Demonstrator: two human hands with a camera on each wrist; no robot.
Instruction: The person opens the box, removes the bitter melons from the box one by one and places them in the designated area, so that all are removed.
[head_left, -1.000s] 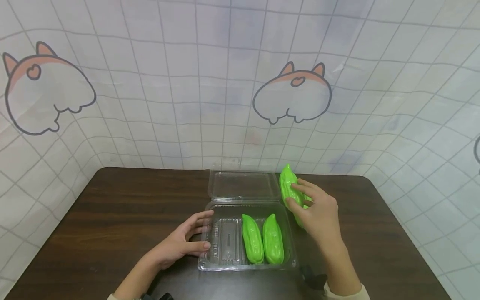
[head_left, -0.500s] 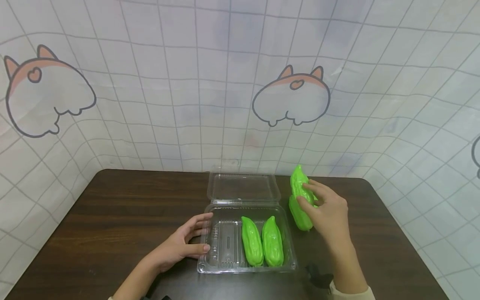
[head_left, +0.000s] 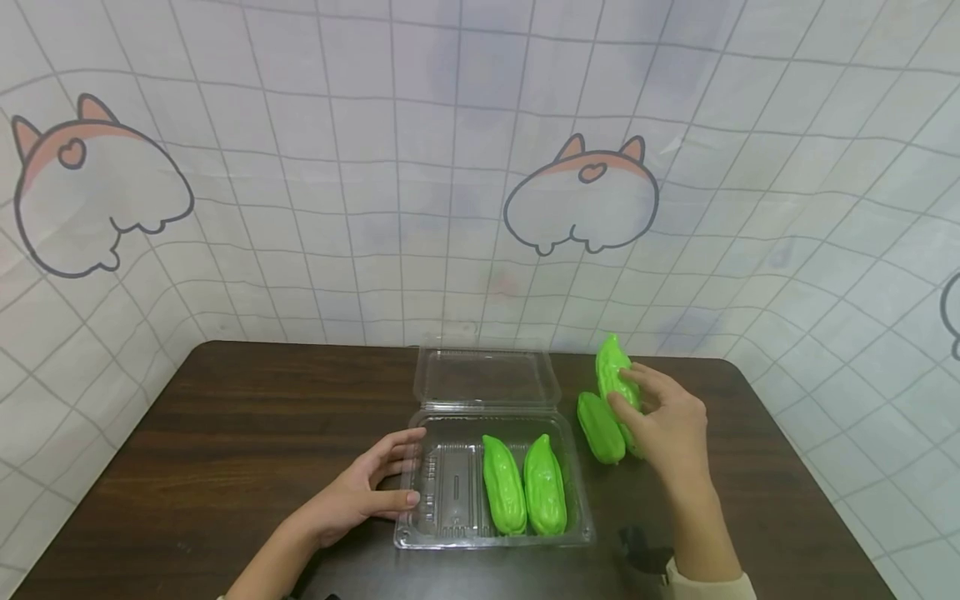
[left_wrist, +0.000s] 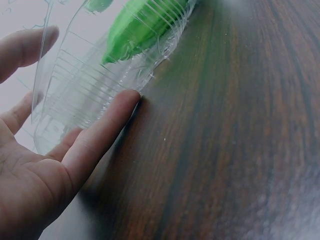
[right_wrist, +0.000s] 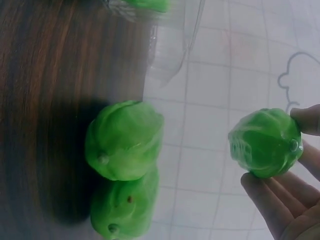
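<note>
My right hand point(head_left: 671, 429) pinches a bright green, bumpy pod-shaped piece point(head_left: 615, 371) between thumb and fingers. In the right wrist view that piece point(right_wrist: 267, 142) is raised off the table, beside two more green pieces point(right_wrist: 125, 140) that lie against each other. In the head view one of these point(head_left: 601, 429) lies right of the clear plastic box point(head_left: 495, 540), the other mostly hidden behind the held piece. Two green pieces point(head_left: 546, 487) lie side by side in the box's right half. My left hand point(head_left: 360, 487) rests with extended fingers against the box's left side.
The box's hinged lid point(head_left: 486, 375) lies open behind it, toward the back edge of the dark wooden table point(head_left: 247, 433). A white gridded curtain point(head_left: 420, 208) with cartoon animal prints stands behind and at both sides.
My right hand has carried its green piece to the right, uncovering the piece lying beside the box. The left hand stays at the box's side.
</note>
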